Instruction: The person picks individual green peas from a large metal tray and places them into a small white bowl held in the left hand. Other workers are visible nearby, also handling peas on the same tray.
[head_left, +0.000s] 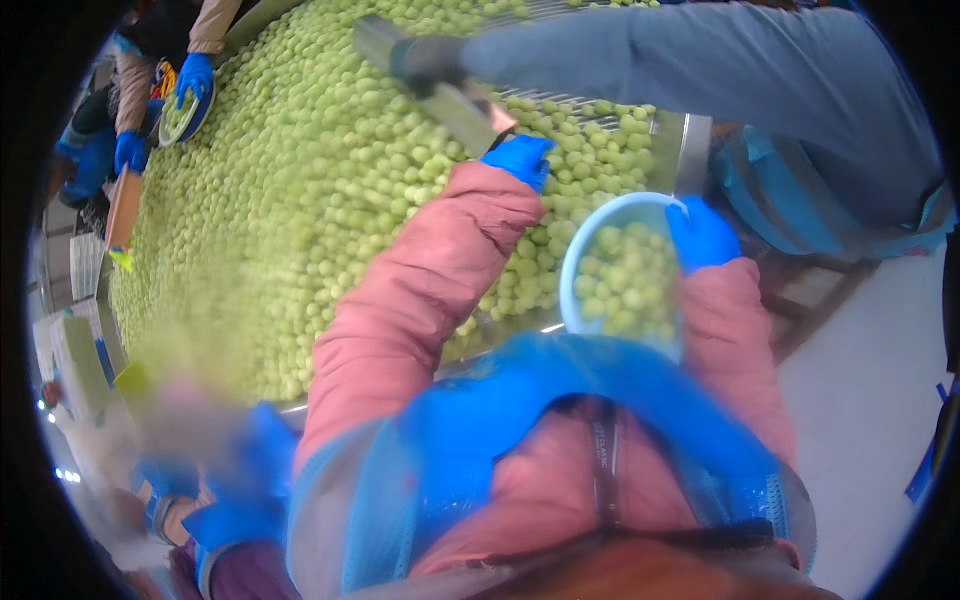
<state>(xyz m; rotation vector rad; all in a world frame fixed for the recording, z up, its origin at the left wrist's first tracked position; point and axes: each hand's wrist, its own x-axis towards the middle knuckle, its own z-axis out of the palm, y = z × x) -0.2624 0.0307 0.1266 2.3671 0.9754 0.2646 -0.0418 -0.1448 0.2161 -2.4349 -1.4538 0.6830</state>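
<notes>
My right hand (701, 234), in a blue glove, grips the rim of a light blue plastic basin (574, 247). Inside the basin lie small round green fruits (626, 281). My left hand (523, 161), also gloved in blue, is curled low over a wide bed of the same green fruits (330, 150). Just beyond its fingers are a dark strap and the copper-coloured end (501, 118) of a flat greyish board (461, 112). Whether my left fingers hold that end cannot be made out.
From the right, a co-worker's blue-grey sleeve (570, 56) with a dark cuff reaches across above the fruits to the board. Metal bars (577, 105) show beneath. At far left, a co-worker's blue-gloved hand (195, 77) holds another basin (166, 127); another hand (130, 152) holds an orange-brown board (124, 210).
</notes>
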